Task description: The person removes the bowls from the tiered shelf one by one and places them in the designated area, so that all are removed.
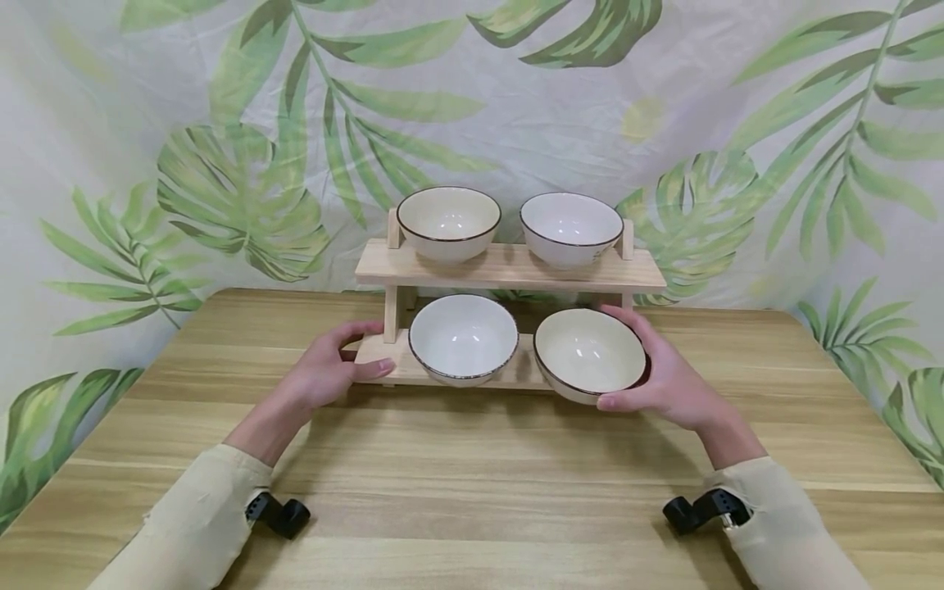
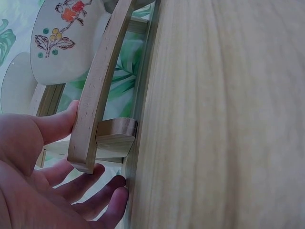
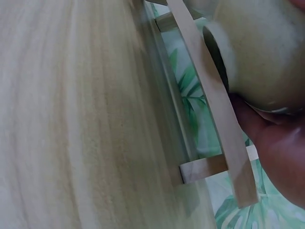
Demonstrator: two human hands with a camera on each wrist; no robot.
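Observation:
A two-tier wooden rack [image 1: 511, 268] stands on the table. My left hand [image 1: 332, 366] grips the left end of its lower shelf, thumb on top and fingers around the end and below; the left wrist view shows this hand [image 2: 52, 176] close up. With my right hand [image 1: 664, 373] I hold a cream bowl [image 1: 590, 352] with a dark rim by its right side, over the right part of the lower shelf. In the right wrist view that bowl [image 3: 267, 57] appears tilted, its foot beside the shelf board. To its left, a white bowl [image 1: 463, 338] sits on the lower shelf.
On the upper shelf rest another cream bowl [image 1: 448, 221] at left and a second white bowl [image 1: 571, 228] at right. The wood-grain table [image 1: 472, 492] extends in front of the rack. Behind it hangs a leaf-patterned cloth [image 1: 413, 98].

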